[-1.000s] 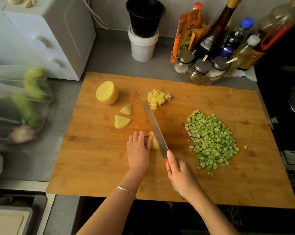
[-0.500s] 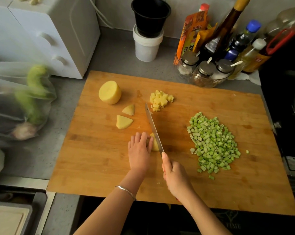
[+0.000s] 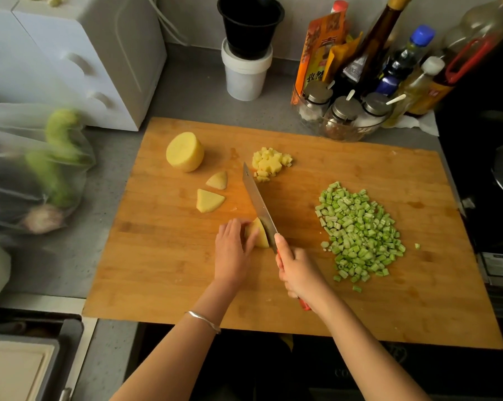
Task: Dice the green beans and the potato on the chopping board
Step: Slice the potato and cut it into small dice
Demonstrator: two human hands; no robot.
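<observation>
Beans done, potato only partly diced.
The heap of diced green beans (image 3: 357, 233) lies on the right of the bamboo chopping board (image 3: 163, 270), with a small pile of yellow potato cubes (image 3: 270, 163) at far middle. Mid-cut: the left hand (image 3: 231, 253) curls over and holds a pale potato wedge (image 3: 259, 234), and the right hand (image 3: 299, 270) grips the red-handled steel knife (image 3: 257, 201), blade on that wedge. Still to dice: two loose potato wedges (image 3: 208, 201) and a big peeled potato chunk (image 3: 185, 151).

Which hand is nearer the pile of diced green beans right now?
Right. The right hand, gripping the knife, is close beside the diced green beans. The left hand holds a potato piece beyond the knife, farther from them.
</observation>
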